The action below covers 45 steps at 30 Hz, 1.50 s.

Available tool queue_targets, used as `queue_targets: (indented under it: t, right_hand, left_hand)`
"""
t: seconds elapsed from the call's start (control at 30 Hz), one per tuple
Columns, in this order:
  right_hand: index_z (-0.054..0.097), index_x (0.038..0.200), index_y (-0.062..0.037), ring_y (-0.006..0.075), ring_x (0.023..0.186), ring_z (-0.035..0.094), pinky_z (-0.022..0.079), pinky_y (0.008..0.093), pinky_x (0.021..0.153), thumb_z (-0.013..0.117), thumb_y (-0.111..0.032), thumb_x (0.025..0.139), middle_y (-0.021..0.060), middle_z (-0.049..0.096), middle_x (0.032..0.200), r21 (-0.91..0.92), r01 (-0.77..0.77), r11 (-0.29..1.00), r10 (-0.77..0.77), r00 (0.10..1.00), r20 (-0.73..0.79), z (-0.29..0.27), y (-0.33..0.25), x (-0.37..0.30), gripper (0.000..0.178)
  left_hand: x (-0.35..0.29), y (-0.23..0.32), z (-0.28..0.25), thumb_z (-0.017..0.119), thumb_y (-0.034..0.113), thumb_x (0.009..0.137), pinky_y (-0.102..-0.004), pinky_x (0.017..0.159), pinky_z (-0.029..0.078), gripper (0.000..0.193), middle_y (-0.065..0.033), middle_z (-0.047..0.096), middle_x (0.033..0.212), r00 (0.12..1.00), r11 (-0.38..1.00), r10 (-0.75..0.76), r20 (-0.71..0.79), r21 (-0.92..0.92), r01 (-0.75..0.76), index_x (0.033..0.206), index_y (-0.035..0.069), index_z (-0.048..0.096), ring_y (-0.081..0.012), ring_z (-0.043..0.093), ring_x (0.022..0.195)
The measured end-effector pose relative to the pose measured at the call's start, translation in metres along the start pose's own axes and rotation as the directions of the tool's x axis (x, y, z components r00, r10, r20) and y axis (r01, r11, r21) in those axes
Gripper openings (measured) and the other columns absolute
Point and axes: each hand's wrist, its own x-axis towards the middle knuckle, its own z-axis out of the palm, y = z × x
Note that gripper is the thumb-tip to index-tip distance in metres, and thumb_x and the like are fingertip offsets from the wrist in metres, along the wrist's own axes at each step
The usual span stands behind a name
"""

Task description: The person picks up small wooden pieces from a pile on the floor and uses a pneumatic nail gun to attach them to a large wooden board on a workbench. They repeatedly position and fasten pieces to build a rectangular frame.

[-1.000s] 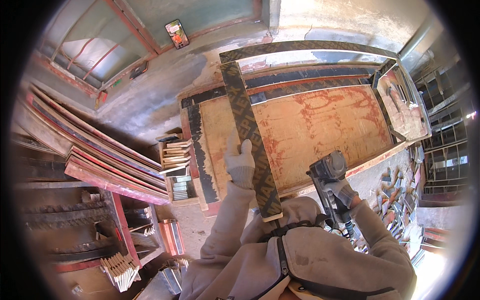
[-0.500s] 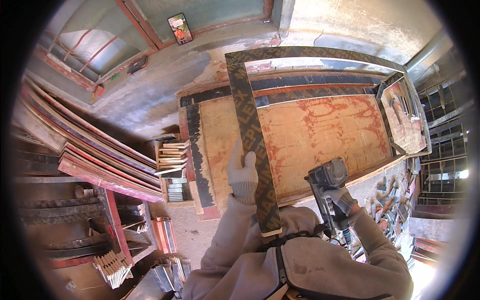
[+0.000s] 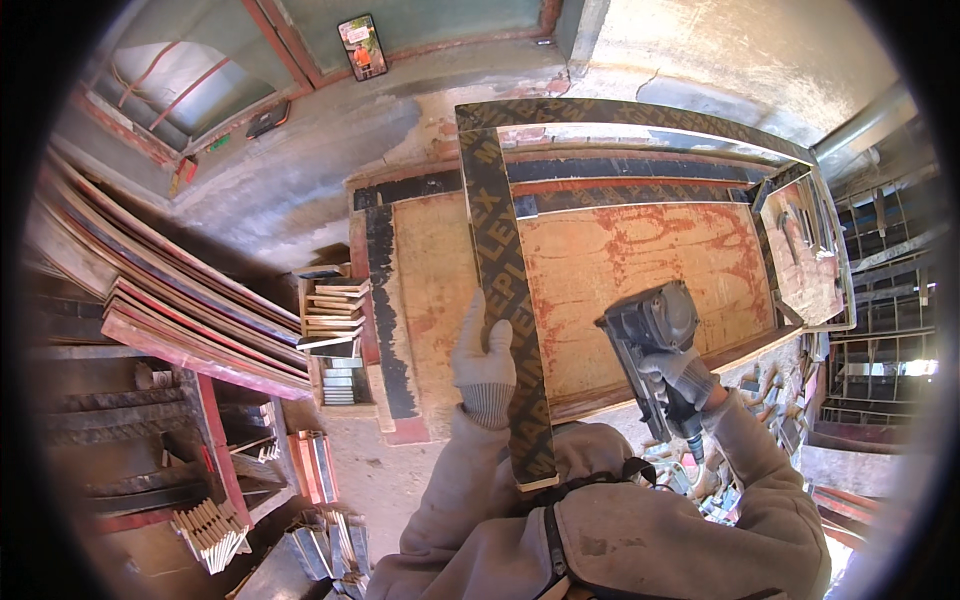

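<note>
My left hand point(image 3: 485, 370), in a pale knit glove, is closed on the near part of a dark plywood frame point(image 3: 503, 240), its fingers hidden under the edge and thumb on the near face. The frame's long strip runs from my chest away to a far corner, where another strip turns right. In my gloved right hand point(image 3: 677, 375) is a black nail gun point(image 3: 652, 318), gripped by its handle and held apart from the frame. An air hose fitting shows below the handle. Beneath both is a worn wooden bench top point(image 3: 640, 255) with reddish stains.
Curved boards point(image 3: 190, 290) are stacked at the left. Beside the bench, an open wooden box point(image 3: 335, 310) holds small wood pieces and metal-coloured strips. Scattered offcuts point(image 3: 765, 400) lie at the lower right. A phone point(image 3: 362, 47) leans at the window; a wall stands behind the bench.
My right hand has raised the nail gun slightly farther from me, over the bench's near edge. My left hand keeps its hold on the frame. The view has shifted a little.
</note>
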Motion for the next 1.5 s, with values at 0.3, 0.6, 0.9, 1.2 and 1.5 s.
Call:
queue_targets:
  t: [0.3,0.6,0.9,1.2,1.5]
  right_hand:
    - [0.064,0.086,-0.0115,0.0071,0.052,0.046,0.038,0.025,0.045,0.071,-0.013,0.089,-0.0045,0.05,0.063,-0.097,0.311,0.945,-0.311,0.95,0.019,0.048,-0.178,-0.003,0.007]
    - [0.061,0.082,-0.0012,0.0146,0.047,0.053,0.046,0.0316,0.042,0.072,-0.009,0.084,0.0033,0.053,0.061,-0.334,0.462,0.822,-0.458,0.884,0.094,0.087,-0.283,0.023,0.013]
    - [0.064,0.086,0.0001,0.0158,0.045,0.055,0.043,0.03,0.037,0.074,-0.013,0.082,0.0085,0.059,0.063,-0.321,0.537,0.78,-0.493,0.843,0.213,0.103,-0.313,0.055,0.016]
    - [0.061,0.071,-0.0021,0.0179,0.045,0.054,0.044,0.0309,0.04,0.068,-0.011,0.08,0.0099,0.057,0.061,-0.41,0.512,0.755,-0.445,0.859,0.255,0.102,-0.335,0.055,0.014]
    - [0.065,0.086,0.0,0.0157,0.047,0.053,0.044,0.0299,0.042,0.073,-0.011,0.083,0.0049,0.057,0.063,-0.294,0.548,0.783,-0.522,0.836,0.167,0.089,-0.266,-0.007,0.014]
  left_hand:
    - [-0.002,0.005,0.009,0.064,-0.004,0.096,-0.0315,0.109,0.043,0.052,-0.0222,0.063,0.141,0.999,0.998,0.044,-0.02,0.034,-0.043,0.146,-0.005,0.053,-0.023,0.058,0.131]
    - [0.004,-0.006,0.0,0.063,-0.005,0.095,-0.0259,0.093,0.045,0.053,-0.0132,0.064,0.126,0.999,0.998,-0.052,-0.012,0.022,0.053,0.148,-0.004,0.053,-0.0145,0.056,0.11]
    - [0.005,-0.01,0.004,0.063,-0.005,0.095,-0.0222,0.077,0.046,0.053,-0.0093,0.068,0.119,0.999,0.999,0.016,-0.05,0.047,-0.013,0.147,-0.004,0.054,-0.0084,0.056,0.091]
    - [0.005,0.001,0.008,0.064,-0.002,0.094,-0.028,0.093,0.051,0.051,-0.0197,0.07,0.129,0.997,1.0,-0.022,-0.074,0.018,0.024,0.144,-0.004,0.057,-0.0165,0.065,0.108]
    - [0.008,-0.019,-0.004,0.069,0.008,0.096,-0.0215,0.065,0.044,0.055,0.0023,0.064,0.089,0.998,0.996,-0.068,-0.008,0.053,0.068,0.149,0.005,0.056,-0.0048,0.053,0.075]
